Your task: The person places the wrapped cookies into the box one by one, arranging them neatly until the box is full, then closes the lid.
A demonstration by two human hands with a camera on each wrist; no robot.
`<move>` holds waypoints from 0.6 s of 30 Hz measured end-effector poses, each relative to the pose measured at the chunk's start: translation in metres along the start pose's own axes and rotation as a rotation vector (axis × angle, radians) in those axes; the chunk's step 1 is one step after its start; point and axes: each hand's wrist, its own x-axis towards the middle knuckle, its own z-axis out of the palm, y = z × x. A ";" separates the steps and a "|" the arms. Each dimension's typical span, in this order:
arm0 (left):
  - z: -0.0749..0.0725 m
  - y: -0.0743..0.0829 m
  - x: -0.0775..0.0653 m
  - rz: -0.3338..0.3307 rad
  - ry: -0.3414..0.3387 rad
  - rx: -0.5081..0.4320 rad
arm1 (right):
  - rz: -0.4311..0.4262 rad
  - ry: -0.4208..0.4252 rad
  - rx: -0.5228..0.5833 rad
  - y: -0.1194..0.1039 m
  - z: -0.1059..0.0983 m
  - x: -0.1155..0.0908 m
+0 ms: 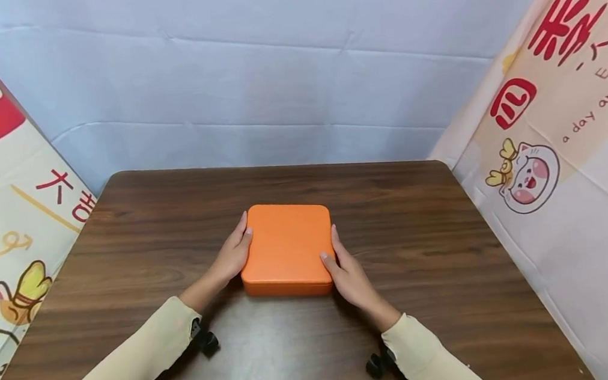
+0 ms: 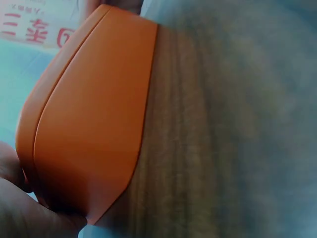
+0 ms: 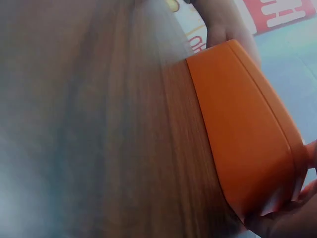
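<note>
An orange box (image 1: 289, 244) with rounded corners sits near the middle of the wooden table (image 1: 395, 236). My left hand (image 1: 233, 251) holds its left side, the thumb by the top edge. On the opposite side my right hand (image 1: 351, 276) grips the box, its thumb over the lid's edge and its fingers along the side wall. Seen from the left wrist, a thin seam runs round the box (image 2: 94, 114) near its top. The right wrist view has the box (image 3: 247, 129) with its lower edge along the tabletop. Its underside is hidden.
A pale cloth backdrop (image 1: 251, 86) hangs behind the table's far edge. Printed banners with cartoon cats stand at the left (image 1: 11, 252) and right (image 1: 565, 131). A dark wrist-worn device (image 1: 207, 342) sticks out below the left cuff, another device (image 1: 376, 365) below the right.
</note>
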 end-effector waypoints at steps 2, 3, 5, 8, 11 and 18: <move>0.002 0.000 -0.005 0.007 0.000 -0.004 | -0.010 -0.005 0.003 0.001 0.000 0.006; 0.003 0.000 -0.007 0.011 0.003 -0.002 | -0.014 -0.006 -0.001 0.001 0.000 0.010; 0.005 0.000 -0.010 0.027 0.009 -0.007 | -0.026 0.002 -0.007 0.002 0.001 0.016; 0.008 -0.002 -0.014 0.056 0.025 -0.004 | -0.022 0.015 -0.009 0.003 0.002 0.026; 0.012 -0.005 -0.016 0.066 0.044 -0.002 | -0.018 0.017 0.009 0.005 0.003 0.034; 0.017 -0.004 -0.016 0.059 0.067 0.011 | -0.045 0.000 0.041 0.008 0.003 0.039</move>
